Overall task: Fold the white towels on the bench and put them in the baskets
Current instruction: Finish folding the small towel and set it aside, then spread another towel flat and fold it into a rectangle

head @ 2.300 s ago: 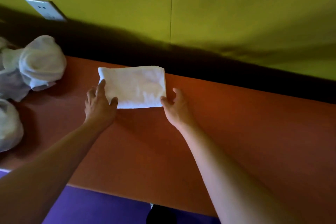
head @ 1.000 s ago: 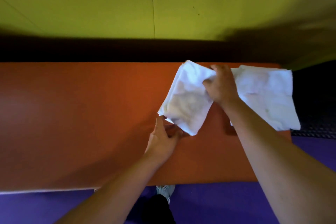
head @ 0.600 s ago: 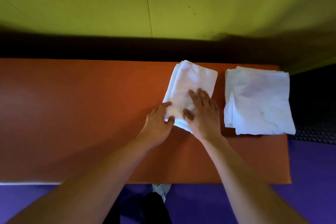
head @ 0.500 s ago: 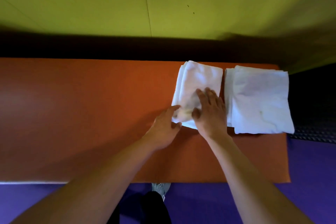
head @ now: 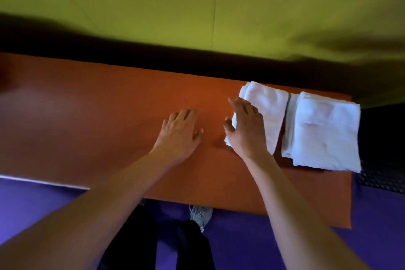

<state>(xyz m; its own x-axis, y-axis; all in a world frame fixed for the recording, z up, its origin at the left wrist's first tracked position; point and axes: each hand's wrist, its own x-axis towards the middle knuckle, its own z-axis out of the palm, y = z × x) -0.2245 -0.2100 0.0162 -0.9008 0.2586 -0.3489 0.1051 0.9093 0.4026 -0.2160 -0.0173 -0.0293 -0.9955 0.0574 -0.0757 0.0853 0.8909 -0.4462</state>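
Note:
Two folded white towels lie side by side at the right end of the orange bench [head: 109,120]. The narrower folded towel [head: 268,109] is on the left, and a larger stack of folded towels [head: 324,131] sits to its right, overhanging the bench's end. My right hand [head: 245,129] rests flat on the narrower towel's left edge, fingers spread, not gripping. My left hand [head: 179,131] lies flat on bare bench just left of it, holding nothing. No basket is in view.
A yellow-green wall [head: 197,6] rises behind the bench, with a dark gap below it. Purple floor [head: 32,204] lies in front. My dark trouser legs and a shoe [head: 200,215] are below the bench edge. A dark textured mat [head: 383,180] lies at the right.
The folded towel was carried from the left of the bench and laid beside the stack. My left hand has since come off it onto bare bench; my right hand stays on it.

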